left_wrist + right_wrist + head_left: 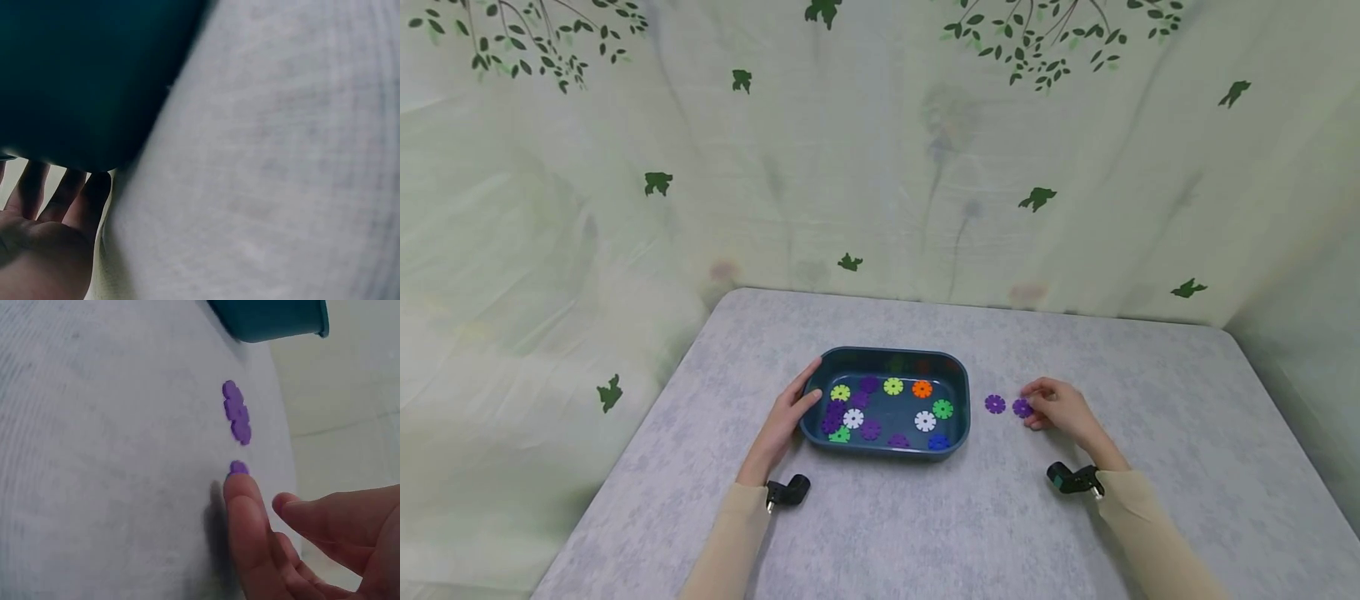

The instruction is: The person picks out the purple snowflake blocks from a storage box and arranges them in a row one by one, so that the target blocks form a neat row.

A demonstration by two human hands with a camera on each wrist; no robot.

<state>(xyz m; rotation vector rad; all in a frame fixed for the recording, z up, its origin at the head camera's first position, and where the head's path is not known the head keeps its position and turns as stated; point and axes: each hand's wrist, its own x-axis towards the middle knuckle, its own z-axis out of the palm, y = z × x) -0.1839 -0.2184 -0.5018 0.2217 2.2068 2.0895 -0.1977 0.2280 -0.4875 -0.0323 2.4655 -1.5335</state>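
Note:
A dark teal tray (883,452) holds several flower-shaped plastic discs in purple, white, green, yellow, orange and blue. My left hand (787,417) grips its left end, thumb over the rim and fingers along the outer wall; the left wrist view shows fingertips against the tray wall (75,94). Right of the tray, one purple disc (995,404) lies flat on the table. Beside it, my right hand (1063,410) reaches a second purple disc (1022,407). In the right wrist view a fingertip partly covers that disc (238,467), and the thumb stands apart from it.
The grey table (887,533) extends around the tray on every side. Behind it hangs a pale curtain (880,167) printed with leaves. Each wrist wears a small black camera, the left camera (788,490) near the tray's front corner.

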